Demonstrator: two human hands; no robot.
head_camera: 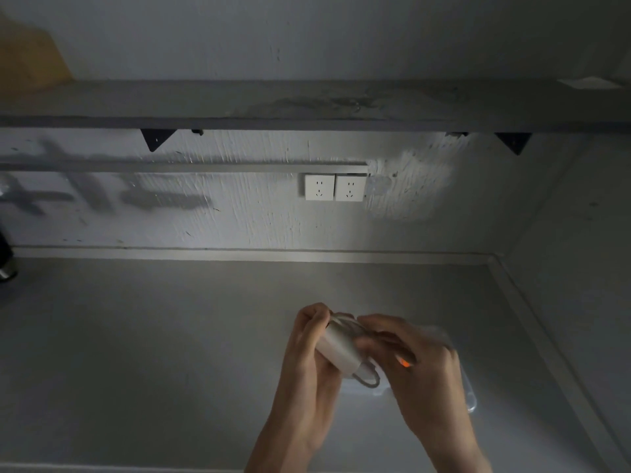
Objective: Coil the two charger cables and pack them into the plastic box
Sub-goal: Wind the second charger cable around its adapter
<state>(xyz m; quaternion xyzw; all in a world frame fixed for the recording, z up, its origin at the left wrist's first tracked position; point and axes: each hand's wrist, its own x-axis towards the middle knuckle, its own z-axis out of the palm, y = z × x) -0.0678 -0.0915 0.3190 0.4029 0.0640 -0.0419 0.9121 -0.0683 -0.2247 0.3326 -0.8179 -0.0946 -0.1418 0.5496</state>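
Gripping the white charger [336, 351], the left hand [307, 339] faces the right hand [415, 356] (fingers curled), which pinches the cable [345, 323].

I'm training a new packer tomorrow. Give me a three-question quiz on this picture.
1. True or false: the left hand and right hand both hold the charger.
2. How many wall sockets are visible?
3. The plastic box lies: A) on the shelf, B) on the table below the hands, C) on the floor.
Key: 1 true; 2 two; 3 B.
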